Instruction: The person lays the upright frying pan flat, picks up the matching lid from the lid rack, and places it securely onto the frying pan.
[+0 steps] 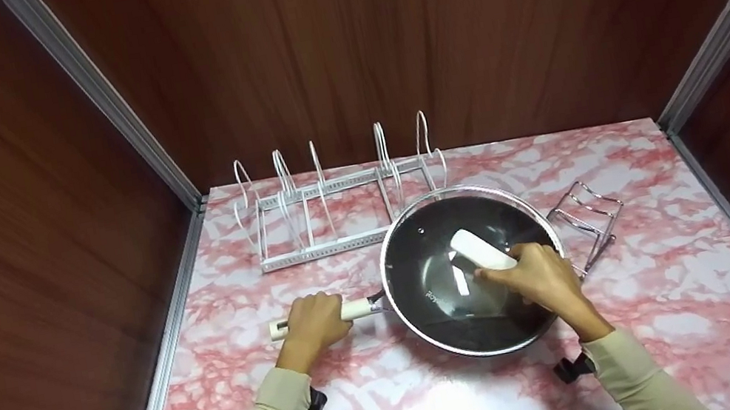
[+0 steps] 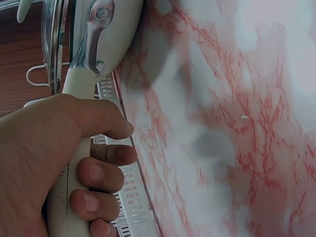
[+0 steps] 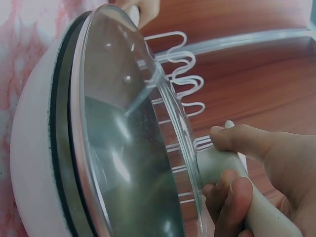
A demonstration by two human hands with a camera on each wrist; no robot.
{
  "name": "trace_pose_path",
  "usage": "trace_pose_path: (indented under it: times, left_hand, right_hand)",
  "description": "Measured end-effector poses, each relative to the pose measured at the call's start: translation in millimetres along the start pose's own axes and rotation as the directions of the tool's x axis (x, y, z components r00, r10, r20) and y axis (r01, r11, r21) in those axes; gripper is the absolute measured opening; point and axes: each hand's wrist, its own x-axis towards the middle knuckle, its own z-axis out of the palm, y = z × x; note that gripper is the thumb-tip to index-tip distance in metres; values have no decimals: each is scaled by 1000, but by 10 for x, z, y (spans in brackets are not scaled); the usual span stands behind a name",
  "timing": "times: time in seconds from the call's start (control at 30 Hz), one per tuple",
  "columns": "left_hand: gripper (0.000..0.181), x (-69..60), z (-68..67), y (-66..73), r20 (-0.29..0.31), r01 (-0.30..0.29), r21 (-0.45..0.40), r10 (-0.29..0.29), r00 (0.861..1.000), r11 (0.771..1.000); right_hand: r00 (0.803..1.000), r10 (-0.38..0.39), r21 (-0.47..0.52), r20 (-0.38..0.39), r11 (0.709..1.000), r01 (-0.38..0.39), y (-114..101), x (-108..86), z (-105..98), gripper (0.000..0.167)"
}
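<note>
A cream-coloured frying pan with a dark interior has a round glass lid over its mouth. My left hand grips the pan's long handle, fingers wrapped round it in the left wrist view. The lid's pale knob handle is held by my right hand, thumb and fingers curled about it. In the right wrist view the lid's metal rim lies close along the pan's edge; whether it sits fully down I cannot tell.
A white wire rack with upright loops stands behind the pan, to the left. Partly hidden by the pan's right side is a small chrome wire stand. Wooden panels with metal edge strips enclose the pink marbled table.
</note>
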Motion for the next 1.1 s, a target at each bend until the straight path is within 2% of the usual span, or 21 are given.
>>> trace_pose_path:
  times: [0.23, 0.87, 1.1]
  left_hand:
    - [27, -23, 11, -5, -44, -17, -1, 17, 999, 1000]
    - [28, 1, 20, 6, -29, -4, -10, 4, 1000, 1000]
    - [29, -5, 23, -2, -36, 0, -12, 0, 999, 1000]
  right_hand:
    - [999, 32, 0, 42, 999, -32, 0, 15, 7, 68]
    - [995, 70, 12, 74, 997, -71, 16, 15, 54, 70]
    - [996, 52, 33, 74, 998, -55, 16, 19, 50, 66]
